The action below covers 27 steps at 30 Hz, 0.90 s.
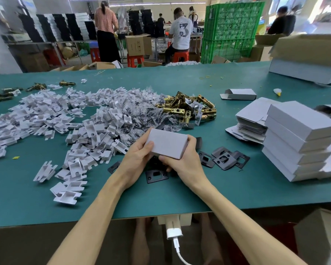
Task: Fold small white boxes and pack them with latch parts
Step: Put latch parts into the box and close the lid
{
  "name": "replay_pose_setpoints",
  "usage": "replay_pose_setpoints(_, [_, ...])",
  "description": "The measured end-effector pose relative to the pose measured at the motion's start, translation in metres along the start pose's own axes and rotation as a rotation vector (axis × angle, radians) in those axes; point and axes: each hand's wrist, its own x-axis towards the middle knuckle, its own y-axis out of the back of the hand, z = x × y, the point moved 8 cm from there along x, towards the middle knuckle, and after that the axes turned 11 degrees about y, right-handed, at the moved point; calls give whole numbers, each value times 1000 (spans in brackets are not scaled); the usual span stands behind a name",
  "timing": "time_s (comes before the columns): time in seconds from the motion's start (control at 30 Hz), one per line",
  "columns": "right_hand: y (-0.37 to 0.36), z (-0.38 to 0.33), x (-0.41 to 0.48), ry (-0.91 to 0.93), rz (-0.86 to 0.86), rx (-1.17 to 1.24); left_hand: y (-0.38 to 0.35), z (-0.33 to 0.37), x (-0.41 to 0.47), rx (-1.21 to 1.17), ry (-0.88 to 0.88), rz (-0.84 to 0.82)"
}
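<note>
Above the black plates (157,174): small white box (165,143), closed, matte card, rectangular.
Left hand (137,159): fingers (149,145) clamped on box.
Right hand (182,161): fingers clamped on box.
Bench (161,196): green, smooth.

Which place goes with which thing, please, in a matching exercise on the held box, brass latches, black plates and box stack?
Things: 1 small white box; 2 brass latches; 3 black plates; 4 stack of folded boxes.
Places: A stacked at far right; B held by left hand and right hand; C flat, just right of the hands; D heaped beyond the hands.
Pairs: 1-B, 2-D, 3-C, 4-A.
</note>
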Motion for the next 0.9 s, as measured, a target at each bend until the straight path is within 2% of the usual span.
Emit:
replay_pose_setpoints(0.33, [5, -5, 4, 53, 42, -114, -3, 3, -4, 119, -3, 52])
replay_pose_setpoints(0.5, [2, -9, 2, 38, 17, -155, -7, 7, -7, 303, -81, 145])
replay_pose_setpoints(0.7, [8, -14, 2, 101, 102, -244, -11, 18, -16, 474, -179, 248])
replay_pose_setpoints(0.8, [5, -18, 3, 132, 58, -395, -6, 19, -16, 489, -182, 301])
replay_pose_setpoints(0.9, [7, -18, 0, 130, 6, -581, 9, 13, -12, 295, -106, 326])
